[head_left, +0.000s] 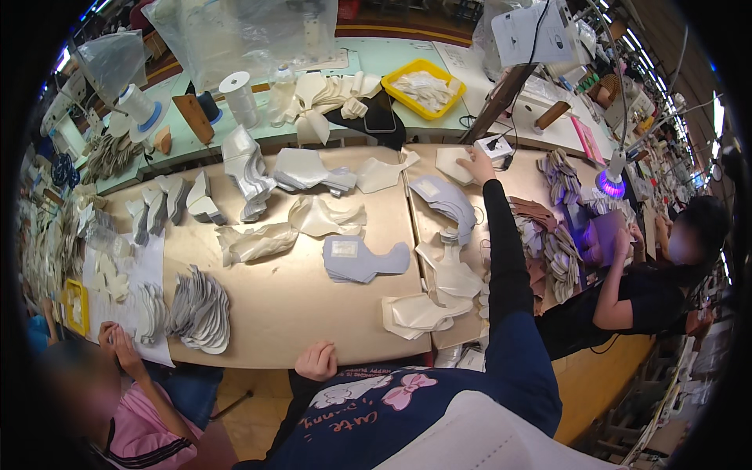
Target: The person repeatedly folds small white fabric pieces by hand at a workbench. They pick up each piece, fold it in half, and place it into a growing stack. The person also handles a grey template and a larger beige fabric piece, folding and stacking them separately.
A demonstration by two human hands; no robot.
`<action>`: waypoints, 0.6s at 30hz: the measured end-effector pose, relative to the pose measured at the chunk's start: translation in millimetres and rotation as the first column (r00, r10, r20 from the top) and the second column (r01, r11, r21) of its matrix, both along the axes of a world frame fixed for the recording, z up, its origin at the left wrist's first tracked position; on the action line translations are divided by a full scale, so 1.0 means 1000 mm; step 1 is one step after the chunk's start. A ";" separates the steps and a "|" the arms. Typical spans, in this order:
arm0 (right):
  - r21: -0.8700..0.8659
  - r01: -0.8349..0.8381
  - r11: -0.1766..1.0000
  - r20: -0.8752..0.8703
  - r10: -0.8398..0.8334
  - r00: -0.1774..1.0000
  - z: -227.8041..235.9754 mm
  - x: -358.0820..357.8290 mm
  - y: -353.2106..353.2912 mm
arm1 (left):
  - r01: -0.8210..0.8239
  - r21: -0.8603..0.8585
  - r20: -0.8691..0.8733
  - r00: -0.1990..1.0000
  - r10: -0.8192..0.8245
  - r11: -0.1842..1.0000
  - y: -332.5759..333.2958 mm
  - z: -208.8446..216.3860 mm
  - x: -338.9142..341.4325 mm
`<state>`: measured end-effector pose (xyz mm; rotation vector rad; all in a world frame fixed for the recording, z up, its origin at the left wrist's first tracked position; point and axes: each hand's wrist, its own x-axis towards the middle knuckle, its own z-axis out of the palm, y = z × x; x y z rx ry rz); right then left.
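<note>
My right arm stretches to the far side of the table, and my right hand [478,167] grips the edge of a cream cut piece [452,165] beside a white power box [495,146]. My left hand [316,361] rests curled at the table's near edge, with nothing visible in it. Before me lies a stack of grey shoe-upper-like pieces [362,262] with a pale rectangle on top. A curved grey stack [443,202] sits below my right hand. Cream pieces [423,313] lie nearer, and more cream pieces [325,216] lie farther off.
Stacks of grey pieces [199,309] stand on the left, by a seated person in pink [149,423]. Another person in black [642,290] works at the right near a purple lamp [611,184]. A yellow tray [424,88] and thread cones [239,98] stand on the green bench.
</note>
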<state>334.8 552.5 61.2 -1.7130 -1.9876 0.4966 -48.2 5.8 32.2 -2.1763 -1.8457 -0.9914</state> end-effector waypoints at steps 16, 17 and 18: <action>-0.040 0.107 0.993 0.174 -0.099 0.980 0.000 -0.001 -0.010 | 0.030 -0.016 0.008 1.000 -0.030 0.999 0.001 0.000 -0.001; -0.036 0.120 0.992 0.174 -0.112 0.978 -0.001 -0.001 -0.011 | 0.032 -0.022 0.013 0.999 -0.032 0.999 0.000 0.000 -0.001; -0.047 0.126 0.991 0.186 -0.115 0.976 -0.001 -0.001 -0.011 | 0.026 -0.016 0.009 1.000 -0.026 1.000 0.000 0.000 -0.001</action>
